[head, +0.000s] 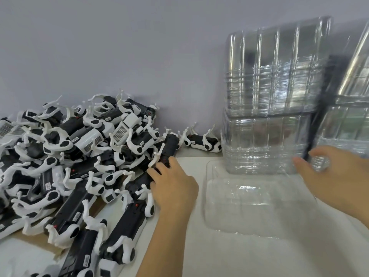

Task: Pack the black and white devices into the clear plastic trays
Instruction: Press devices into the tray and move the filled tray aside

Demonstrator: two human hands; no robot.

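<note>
Left grip (171, 188) on device (139, 181), labels unreadable

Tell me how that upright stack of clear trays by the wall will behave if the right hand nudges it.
The upright tray stack looks thin-walled and probably light, so a nudge could slide or tip it. It stands on edge against the wall, which likely steadies it backward only. The right hand is at its lower corner; glossy plastic may be slippery.
</note>
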